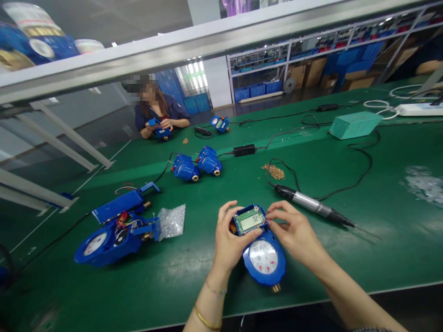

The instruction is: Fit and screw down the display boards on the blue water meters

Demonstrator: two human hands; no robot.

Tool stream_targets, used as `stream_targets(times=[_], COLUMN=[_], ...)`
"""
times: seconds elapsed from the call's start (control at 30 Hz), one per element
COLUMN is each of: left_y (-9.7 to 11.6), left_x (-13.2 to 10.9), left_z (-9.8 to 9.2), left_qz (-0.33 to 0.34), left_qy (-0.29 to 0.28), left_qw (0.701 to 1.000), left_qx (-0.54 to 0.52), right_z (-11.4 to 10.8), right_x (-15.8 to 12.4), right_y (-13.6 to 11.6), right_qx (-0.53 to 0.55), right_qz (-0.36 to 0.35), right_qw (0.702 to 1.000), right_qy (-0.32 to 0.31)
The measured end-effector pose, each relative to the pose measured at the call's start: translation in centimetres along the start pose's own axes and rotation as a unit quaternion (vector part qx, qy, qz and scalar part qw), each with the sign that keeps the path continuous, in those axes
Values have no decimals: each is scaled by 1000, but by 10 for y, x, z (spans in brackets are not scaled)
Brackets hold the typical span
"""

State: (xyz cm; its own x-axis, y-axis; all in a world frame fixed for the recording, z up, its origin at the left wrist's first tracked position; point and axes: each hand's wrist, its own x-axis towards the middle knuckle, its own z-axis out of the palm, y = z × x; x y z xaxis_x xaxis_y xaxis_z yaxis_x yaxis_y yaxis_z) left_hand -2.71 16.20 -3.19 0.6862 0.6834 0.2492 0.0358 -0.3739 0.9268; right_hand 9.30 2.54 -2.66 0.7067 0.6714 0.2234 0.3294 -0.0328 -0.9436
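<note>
A blue water meter (265, 260) with a white round dial lies on the green table (380, 230) in front of me. At its top sits a small green circuit board with an LCD screen (249, 220). My left hand (230, 240) wraps round the meter's left side, thumb on the board's lower edge. My right hand (294, 230) pinches the board's right edge with its fingertips. Both hands are closed on the meter and its board.
An electric screwdriver (313, 206) lies to the right beside a pile of brass screws (274, 171). An opened blue meter (110, 237) and a plastic bag (171, 222) lie to the left. Two more meters (197, 165) sit further back. Across the table a person (157, 115) holds another meter.
</note>
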Motion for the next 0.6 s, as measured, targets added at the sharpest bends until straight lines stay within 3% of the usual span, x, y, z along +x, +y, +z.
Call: stream_targets(times=[0.07,0.17,0.33,0.4,0.6], left_y=[-1,1,4,5,2], left_x=[1,1,0,0,1], left_z=[0,-1,-3,-2,-1], left_qz=[3,-26,-46,-43,-34], left_qy=[7,-31,-37,-37,-42], left_qw=[1000,999,998,998,998], left_qx=[10,-13,-24,-21,-22], right_z=[0,1,3,2,-7], right_x=[0,0,-3,0,35], right_y=[-3,-5,-6,-5,3], right_qx=[-58,-145,-198,-207,-166], right_qz=[-31,-72,-115,-98,-30], right_qw=[998,987,973,973,982], right_qy=[6,4,24,19,-82])
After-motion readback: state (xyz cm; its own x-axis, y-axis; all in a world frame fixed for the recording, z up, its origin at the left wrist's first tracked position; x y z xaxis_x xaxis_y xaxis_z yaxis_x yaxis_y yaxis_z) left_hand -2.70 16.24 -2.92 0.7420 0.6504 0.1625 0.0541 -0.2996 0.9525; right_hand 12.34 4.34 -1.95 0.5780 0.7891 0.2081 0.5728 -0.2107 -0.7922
